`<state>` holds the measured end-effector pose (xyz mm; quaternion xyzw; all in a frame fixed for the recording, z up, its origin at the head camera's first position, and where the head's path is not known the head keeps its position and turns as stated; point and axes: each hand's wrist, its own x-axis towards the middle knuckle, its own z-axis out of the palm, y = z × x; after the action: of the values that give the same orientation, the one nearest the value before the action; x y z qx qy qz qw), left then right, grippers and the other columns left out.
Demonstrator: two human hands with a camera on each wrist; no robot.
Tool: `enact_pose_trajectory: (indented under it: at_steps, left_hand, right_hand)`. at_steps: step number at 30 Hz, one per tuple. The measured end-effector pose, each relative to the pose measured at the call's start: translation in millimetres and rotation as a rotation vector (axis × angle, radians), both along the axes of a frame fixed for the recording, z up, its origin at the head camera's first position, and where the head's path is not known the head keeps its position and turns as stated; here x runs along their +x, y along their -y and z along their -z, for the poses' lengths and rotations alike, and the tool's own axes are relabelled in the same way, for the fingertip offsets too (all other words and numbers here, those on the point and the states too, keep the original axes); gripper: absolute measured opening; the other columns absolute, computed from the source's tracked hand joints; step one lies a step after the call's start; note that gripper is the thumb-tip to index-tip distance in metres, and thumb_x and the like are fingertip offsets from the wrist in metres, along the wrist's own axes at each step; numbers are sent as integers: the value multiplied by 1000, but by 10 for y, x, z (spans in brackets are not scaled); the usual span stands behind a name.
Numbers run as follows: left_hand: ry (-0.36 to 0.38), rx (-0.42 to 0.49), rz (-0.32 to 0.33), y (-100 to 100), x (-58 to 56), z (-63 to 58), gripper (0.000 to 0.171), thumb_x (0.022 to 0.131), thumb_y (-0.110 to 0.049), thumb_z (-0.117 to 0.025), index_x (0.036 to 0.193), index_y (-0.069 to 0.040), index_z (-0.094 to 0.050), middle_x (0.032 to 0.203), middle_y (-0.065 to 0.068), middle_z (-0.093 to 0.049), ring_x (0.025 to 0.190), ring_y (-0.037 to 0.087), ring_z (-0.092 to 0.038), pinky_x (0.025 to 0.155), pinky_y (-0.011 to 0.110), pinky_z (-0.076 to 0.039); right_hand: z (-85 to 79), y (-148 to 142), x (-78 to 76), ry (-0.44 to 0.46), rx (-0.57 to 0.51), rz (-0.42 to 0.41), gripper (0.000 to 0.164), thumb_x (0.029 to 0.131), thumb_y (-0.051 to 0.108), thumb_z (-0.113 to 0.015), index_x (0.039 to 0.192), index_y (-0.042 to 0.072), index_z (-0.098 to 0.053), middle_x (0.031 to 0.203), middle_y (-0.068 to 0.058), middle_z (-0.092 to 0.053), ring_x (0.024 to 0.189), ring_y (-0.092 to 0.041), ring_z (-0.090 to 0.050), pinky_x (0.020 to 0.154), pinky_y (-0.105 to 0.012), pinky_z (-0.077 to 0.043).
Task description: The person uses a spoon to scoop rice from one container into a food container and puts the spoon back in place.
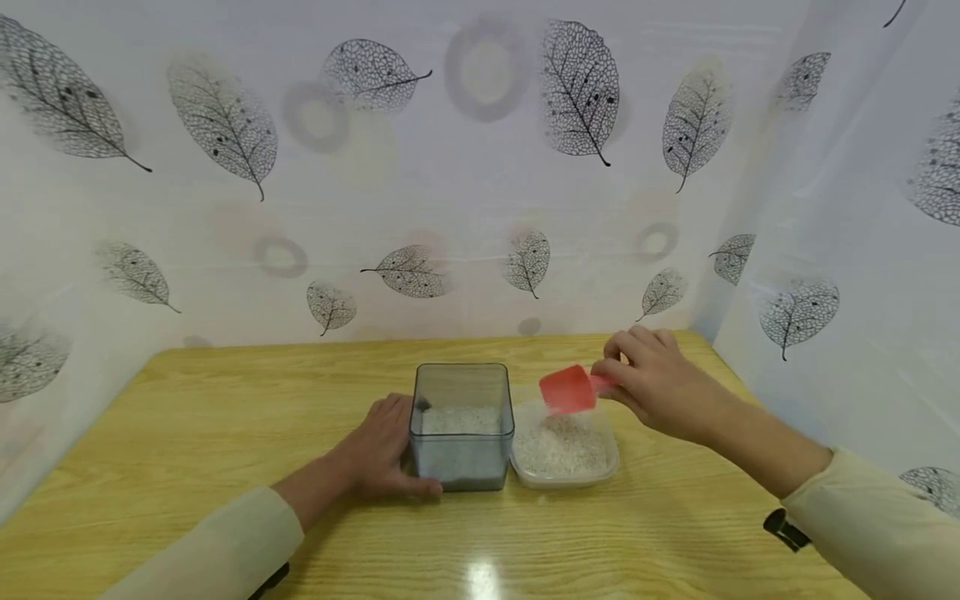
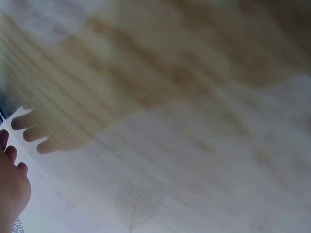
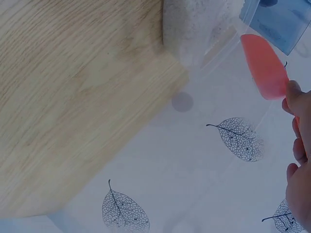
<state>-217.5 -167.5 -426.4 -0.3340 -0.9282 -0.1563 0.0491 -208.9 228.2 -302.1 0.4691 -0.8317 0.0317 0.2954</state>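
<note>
A clear, grey-tinted square container point(image 1: 461, 467) stands on the table, partly filled with pale grains that look like rice. Against its left side rests my left hand point(image 1: 378, 454), thumb stretched along the front lower corner; in the left wrist view only part of this hand point(image 2: 12, 182) shows at the left edge. My right hand point(image 1: 660, 379) grips the handle of a red scoop point(image 1: 567, 390), its fingers curled round it. The scoop is tilted above a low white tub point(image 1: 566, 482) of similar grains. In the right wrist view the scoop point(image 3: 265, 68) appears near the tinted container.
The wooden table point(image 1: 225, 433) ends at a back edge against a pale curtain point(image 1: 465, 167) printed with leaves. More of the leaf-printed sheet hangs at both sides. The white tub stands right beside the tinted container.
</note>
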Motion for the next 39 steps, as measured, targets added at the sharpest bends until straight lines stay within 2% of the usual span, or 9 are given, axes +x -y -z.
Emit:
enact_pose_trajectory:
  at_steps: [4, 9, 15, 19, 23, 27, 30, 35, 39]
  left_hand:
    - [5, 4, 2, -6, 3, -11, 112, 70, -84, -63, 144, -5, -38, 137, 13, -49, 128, 28, -43, 113, 50, -33]
    - [-2, 9, 3, -14, 8, -16, 113, 70, -83, -64, 144, -3, -37, 136, 13, -49, 128, 28, -43, 113, 50, -33]
    - [-7, 18, 7, -19, 15, -15, 114, 70, -84, -63, 145, -2, -37, 136, 13, -50, 127, 28, -43, 113, 50, -33]
    - [-7, 20, 8, -17, 17, -17, 113, 70, -84, -63, 144, -3, -38, 136, 12, -50, 127, 27, -44, 113, 49, -33]
    - [19, 21, -1, -13, 15, -17, 113, 69, -85, -63, 145, -5, -37, 136, 11, -49, 128, 26, -43, 114, 49, -32]
    - [42, 17, -5, -4, 9, -5, 115, 69, -87, -60, 147, -6, -36, 139, 10, -49, 130, 25, -41, 115, 48, -31]
    - [41, 12, -1, -3, 4, -1, 116, 70, -88, -58, 150, -8, -33, 141, 8, -48, 130, 24, -41, 114, 48, -31]
    - [39, 23, 14, -19, 7, -12, 115, 69, -88, -59, 151, -11, -32, 142, 5, -49, 129, 21, -41, 114, 48, -32]
    - [38, 26, 17, -36, 17, -19, 116, 69, -87, -60, 150, -9, -33, 141, 6, -49, 129, 22, -41, 114, 47, -32]
  right_hand:
    - [-51, 21, -7, -115, 7, -51, 45, 107, 40, -34, 94, 13, -68, 92, -2, -53, 84, -23, -46, 71, -36, -29]
    - [-128, 81, -43, -170, -49, -51, 44, 108, 39, -37, 95, 12, -69, 92, -5, -54, 81, -24, -45, 68, -38, -26]
    - [-212, 279, -73, -48, -228, -38, 46, 105, 44, -41, 101, 8, -69, 92, -6, -52, 82, -24, -39, 72, -40, -26]
    - [-208, 501, -79, 44, -269, -60, 48, 104, 45, -40, 104, 6, -69, 93, -6, -51, 84, -24, -38, 77, -41, -29]
    - [-144, 727, -74, 130, -252, -79, 44, 104, 43, -42, 107, 9, -69, 95, -3, -51, 88, -21, -38, 79, -39, -30]
    - [-65, 916, -45, 210, -205, -85, 24, 101, 29, -57, 110, 10, -68, 96, 0, -51, 88, -18, -38, 80, -36, -30]
    - [-3, 1020, -29, 255, -171, -81, 19, 96, 20, -65, 112, 10, -67, 95, 0, -50, 90, -18, -38, 80, -35, -31]
    - [105, 1121, -13, 314, -123, -64, 20, 98, 18, -62, 116, 10, -66, 96, 0, -50, 92, -16, -38, 81, -33, -33]
    - [182, 1147, 2, 343, -106, -72, 19, 100, 15, -59, 117, 10, -65, 98, 1, -50, 92, -16, -39, 81, -32, -34]
